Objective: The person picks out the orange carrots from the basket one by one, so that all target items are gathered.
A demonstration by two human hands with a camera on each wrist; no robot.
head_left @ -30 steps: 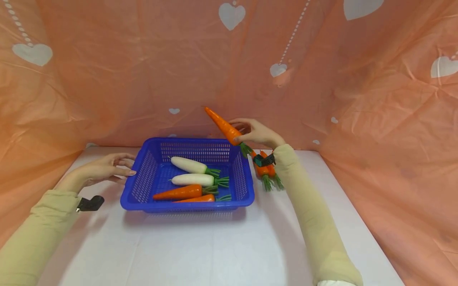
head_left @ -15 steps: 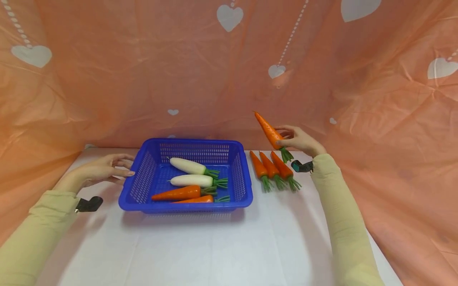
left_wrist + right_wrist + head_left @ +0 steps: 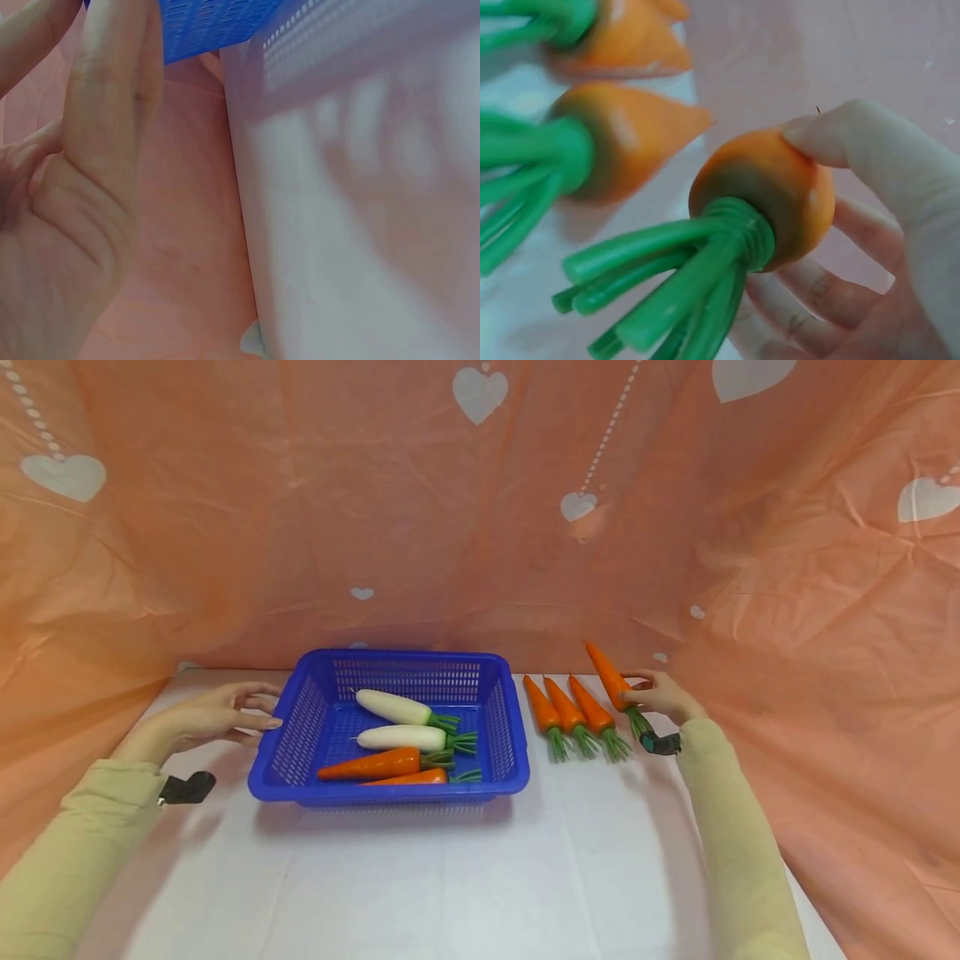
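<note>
My right hand [image 3: 660, 696] holds an orange carrot [image 3: 606, 675] by its thick end, thumb on one side and fingers on the other. Its tip points up and away; in the right wrist view its green stalks [image 3: 682, 277] face the camera. Just left of it, three more carrots [image 3: 570, 706] lie side by side on the table. At the left end of the blue plastic basket [image 3: 390, 795], my left hand [image 3: 217, 718] rests with loosely bent fingers at the rim. Inside lie two white radishes [image 3: 393, 704] with green tops and two carrots [image 3: 382, 765], the nearer partly hidden by the front rim.
The white table [image 3: 442, 877] stretches in front of the basket and to its right. An orange cloth [image 3: 405, 527] with pale hearts hangs behind the table and along both sides.
My right hand has carried the carrot right from over the basket's edge, past the three carrots, and lowered it toward the table. The left hand stays at the basket.
</note>
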